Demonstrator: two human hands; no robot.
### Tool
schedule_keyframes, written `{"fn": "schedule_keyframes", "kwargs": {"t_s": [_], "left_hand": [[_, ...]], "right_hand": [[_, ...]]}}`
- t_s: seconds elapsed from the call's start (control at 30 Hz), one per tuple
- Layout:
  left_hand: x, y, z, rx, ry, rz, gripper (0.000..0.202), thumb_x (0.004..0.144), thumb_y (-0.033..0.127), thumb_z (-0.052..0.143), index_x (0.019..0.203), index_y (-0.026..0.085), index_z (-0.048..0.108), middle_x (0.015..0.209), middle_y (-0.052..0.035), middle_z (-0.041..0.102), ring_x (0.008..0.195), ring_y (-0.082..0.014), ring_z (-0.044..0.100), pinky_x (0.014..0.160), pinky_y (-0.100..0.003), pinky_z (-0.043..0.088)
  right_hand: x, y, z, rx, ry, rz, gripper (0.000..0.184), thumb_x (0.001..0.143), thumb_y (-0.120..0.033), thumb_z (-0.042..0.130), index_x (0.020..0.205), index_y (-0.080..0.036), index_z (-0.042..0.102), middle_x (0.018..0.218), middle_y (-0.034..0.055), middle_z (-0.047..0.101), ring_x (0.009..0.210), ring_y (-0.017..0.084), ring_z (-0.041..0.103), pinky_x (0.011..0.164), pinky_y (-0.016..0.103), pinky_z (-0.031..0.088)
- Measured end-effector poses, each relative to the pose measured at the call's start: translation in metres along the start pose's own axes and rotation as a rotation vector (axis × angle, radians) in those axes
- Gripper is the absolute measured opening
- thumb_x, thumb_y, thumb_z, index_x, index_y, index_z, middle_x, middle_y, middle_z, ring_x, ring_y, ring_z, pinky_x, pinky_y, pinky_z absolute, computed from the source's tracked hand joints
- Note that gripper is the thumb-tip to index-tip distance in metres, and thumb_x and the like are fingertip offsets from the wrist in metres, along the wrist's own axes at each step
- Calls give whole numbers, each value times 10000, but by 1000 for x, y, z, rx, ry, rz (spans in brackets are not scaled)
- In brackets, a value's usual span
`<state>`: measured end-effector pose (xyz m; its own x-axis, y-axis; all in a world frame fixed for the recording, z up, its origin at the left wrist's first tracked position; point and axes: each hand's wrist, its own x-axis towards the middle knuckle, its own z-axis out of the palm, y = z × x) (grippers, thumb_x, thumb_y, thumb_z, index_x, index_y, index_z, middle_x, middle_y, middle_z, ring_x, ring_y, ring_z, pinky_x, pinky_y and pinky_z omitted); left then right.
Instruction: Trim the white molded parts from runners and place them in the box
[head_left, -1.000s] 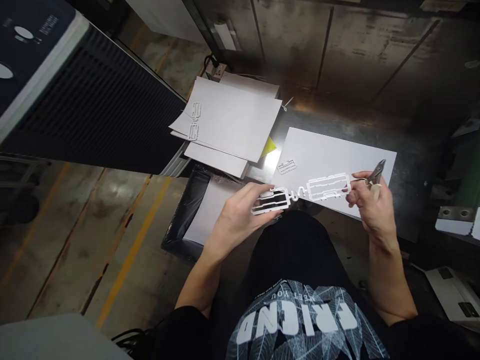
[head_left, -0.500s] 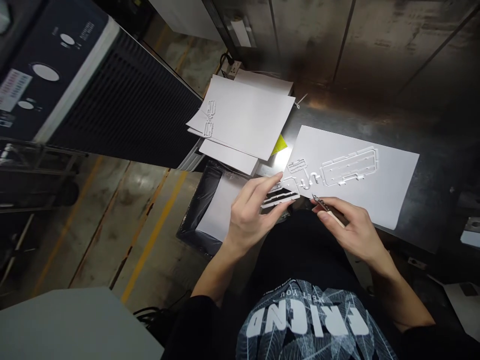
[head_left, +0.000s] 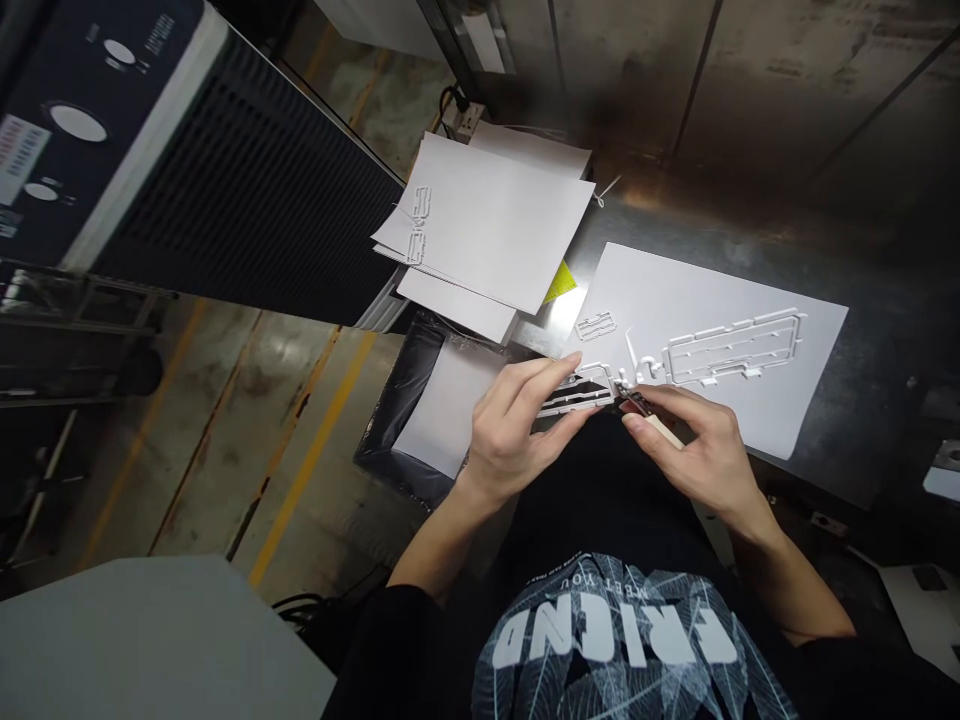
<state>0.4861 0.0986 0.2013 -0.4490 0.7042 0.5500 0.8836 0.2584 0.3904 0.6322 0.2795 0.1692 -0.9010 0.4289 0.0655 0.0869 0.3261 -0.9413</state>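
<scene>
Big louvered unit stands at left, next to the metal bench. Bench carries a pile of white sheets and, to its right, a single white sheet. Black-lined box sits below the pile, pale sheet inside. Left hand: grip pinched on the near frame of a white openwork part, which has two frames joined by a hooked middle; its far frame extends over the single sheet (touching or just above, cannot tell). Right hand: grip closed around small cutters, tip at the hooked middle beside the near frame; blades too small to read. Similar openwork piece lies on the pile's left edge. Smaller white piece lies on the single sheet, near the left fingertips. Yellow corner pokes from under the pile.
</scene>
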Motion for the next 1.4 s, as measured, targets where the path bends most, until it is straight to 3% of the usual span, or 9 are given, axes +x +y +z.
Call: {"fn": "schedule_keyframes", "kwargs": {"t_s": [0.2,0.5,0.7,0.8,0.9,1.0,1.2,1.4], "left_hand": [[-2,1,5,61,6,17,565,932,269,852,1441,232,609,1205,-73,779,1055,-195,764,936,-333,678],[-4,4,14,10,10,-6,606,918,237,863,1467,247,607,1219,-62,772,1060,-185,759,947,-318,670],[2,9,15,-64,-134,-158,562,943,319,843,1446,220,611,1302,-93,757,1194,-219,727,1025,-383,662],[12,12,9,-144,-177,-234,529,926,387,859,1382,210,658,1285,-94,764,1183,-225,727,1047,-403,647],[23,13,3,-241,-221,-304,393,943,348,839,1286,196,723,1241,-82,783,1138,-207,737,1040,-377,631],[35,12,-1,-311,-296,-394,263,997,315,759,1233,199,766,1195,-68,806,1076,-191,751,991,-337,628],[50,12,-2,-408,-472,-517,207,1010,327,715,1164,213,796,1090,-27,829,963,-173,767,854,-275,588],[51,10,1,-453,-532,-540,151,1017,314,663,997,188,743,937,-8,784,829,-138,703,752,-246,517]], "right_hand": [[-1,1,-2,-52,43,4,323,972,-446,773,1196,-221,834,1069,78,812,934,232,778,790,355,644],[-1,7,-8,-42,59,-40,272,966,-389,791,1174,-224,851,1102,71,815,982,231,791,899,351,654],[2,7,-13,91,-70,235,374,998,-525,732,1197,-232,851,1048,50,822,926,231,788,818,330,624],[5,4,-19,109,-168,322,438,1002,-606,696,1046,-203,863,912,42,805,845,209,758,775,300,583],[9,1,-23,109,-249,335,512,1015,-650,651,895,-188,836,776,27,751,679,148,658,612,256,470],[11,-3,-24,97,-282,334,531,1022,-665,627,914,-191,839,723,16,714,584,115,542,531,256,358],[10,-8,-22,42,-296,316,488,1030,-630,636,895,-208,839,827,8,752,671,119,583,599,250,394],[5,-9,-20,-5,-290,328,477,1025,-646,638,1020,-223,858,791,-4,735,599,107,505,561,252,379]]}}
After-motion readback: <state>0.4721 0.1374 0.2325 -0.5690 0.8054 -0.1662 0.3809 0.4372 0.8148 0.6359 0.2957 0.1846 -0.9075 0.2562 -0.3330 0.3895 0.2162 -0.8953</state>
